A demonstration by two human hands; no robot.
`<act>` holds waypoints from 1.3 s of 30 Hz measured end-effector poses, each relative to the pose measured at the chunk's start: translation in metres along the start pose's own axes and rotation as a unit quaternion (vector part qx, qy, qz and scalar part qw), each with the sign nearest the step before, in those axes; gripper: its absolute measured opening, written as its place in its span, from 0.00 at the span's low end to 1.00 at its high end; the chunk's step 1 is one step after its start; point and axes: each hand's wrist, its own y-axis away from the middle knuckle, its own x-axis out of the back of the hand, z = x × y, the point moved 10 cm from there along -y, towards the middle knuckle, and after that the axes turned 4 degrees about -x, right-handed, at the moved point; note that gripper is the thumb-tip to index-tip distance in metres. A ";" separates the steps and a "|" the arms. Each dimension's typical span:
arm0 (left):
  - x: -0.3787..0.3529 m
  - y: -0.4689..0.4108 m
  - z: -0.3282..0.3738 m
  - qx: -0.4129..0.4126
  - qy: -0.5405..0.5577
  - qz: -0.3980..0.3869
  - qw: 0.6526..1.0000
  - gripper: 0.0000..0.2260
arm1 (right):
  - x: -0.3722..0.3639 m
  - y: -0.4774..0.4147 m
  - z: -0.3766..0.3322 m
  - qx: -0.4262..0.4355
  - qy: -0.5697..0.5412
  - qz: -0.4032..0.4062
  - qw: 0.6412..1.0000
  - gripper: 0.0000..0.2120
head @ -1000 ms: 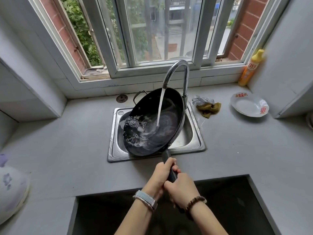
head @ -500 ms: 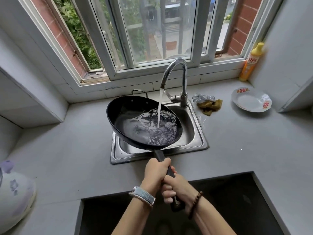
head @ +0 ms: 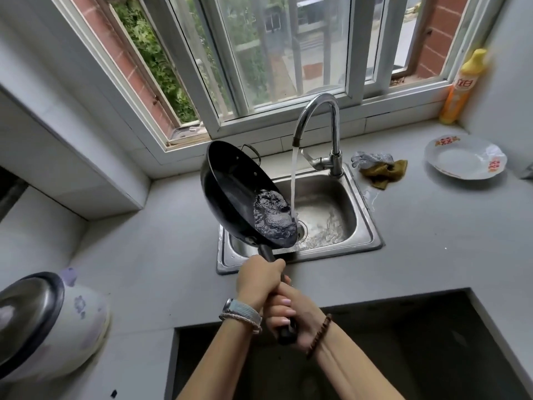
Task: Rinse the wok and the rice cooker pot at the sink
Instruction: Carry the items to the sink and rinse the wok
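The black handle [head: 267, 253] of the wok [head: 230, 192] is gripped by both hands, fingers curled tightly round it: the left hand [head: 259, 280] nearer the pan, the right hand [head: 292, 316] touching it just behind. The wok is held tilted over the steel sink [head: 372, 226] at centre frame, water pooled at its lower edge, beside the running tap [head: 334, 125]. A rice cooker [head: 57, 327] stands at lower left on the grey counter [head: 432, 241], which is set below a window [head: 354, 53]
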 end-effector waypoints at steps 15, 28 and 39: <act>0.062 0.021 0.002 -0.007 -0.096 0.103 0.990 0.20 | -0.044 -0.011 0.026 -0.039 -0.030 -0.119 0.992 0.23; 0.081 0.039 0.009 -0.015 -0.158 0.165 0.974 0.16 | -0.070 0.006 0.035 -0.036 -0.025 -0.224 0.974 0.26; 0.082 0.056 0.016 -0.011 -0.197 0.176 0.964 0.14 | -0.068 0.013 0.048 -0.072 -0.038 -0.246 0.966 0.25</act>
